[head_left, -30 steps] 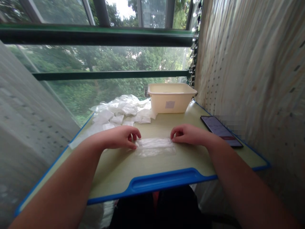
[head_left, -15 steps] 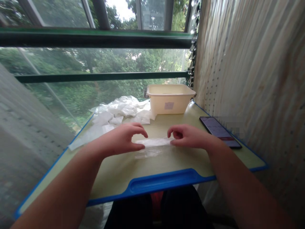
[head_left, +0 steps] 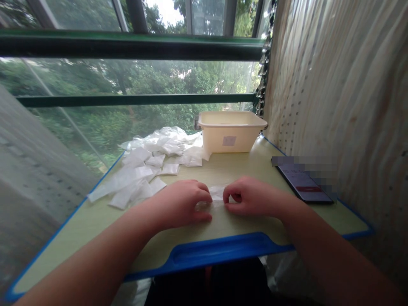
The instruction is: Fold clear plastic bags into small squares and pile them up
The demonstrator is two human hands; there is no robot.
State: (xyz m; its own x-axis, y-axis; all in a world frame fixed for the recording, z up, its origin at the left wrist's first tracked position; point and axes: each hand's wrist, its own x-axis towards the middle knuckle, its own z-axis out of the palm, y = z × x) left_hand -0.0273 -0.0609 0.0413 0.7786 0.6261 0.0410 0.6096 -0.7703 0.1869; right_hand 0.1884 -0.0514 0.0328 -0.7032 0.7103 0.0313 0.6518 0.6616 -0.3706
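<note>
A clear, crinkled plastic bag (head_left: 217, 193) lies flat on the table between my hands, partly hidden by them. My left hand (head_left: 183, 202) is over its left end, thumb and curved fingers apart, with a gap where some plastic shows. At the right end, my right hand (head_left: 250, 196) has its fingers curled down toward the thumb, pinching the plastic's edge. Left of my left hand spreads a heap of white and clear plastic packets (head_left: 165, 146), several lying loose on the near side.
A cream plastic bin (head_left: 219, 142) with a small label stands at the back of the table. A phone (head_left: 306, 187) lies at the right edge. The blue table rim (head_left: 219, 250) runs along the front. Curtains (head_left: 350, 106) hang at the right, beside a window.
Both hands have come nearer to me; the left has moved right, closing the gap between them. My right fingers have curled closer to the thumb. The view has shifted slightly.
</note>
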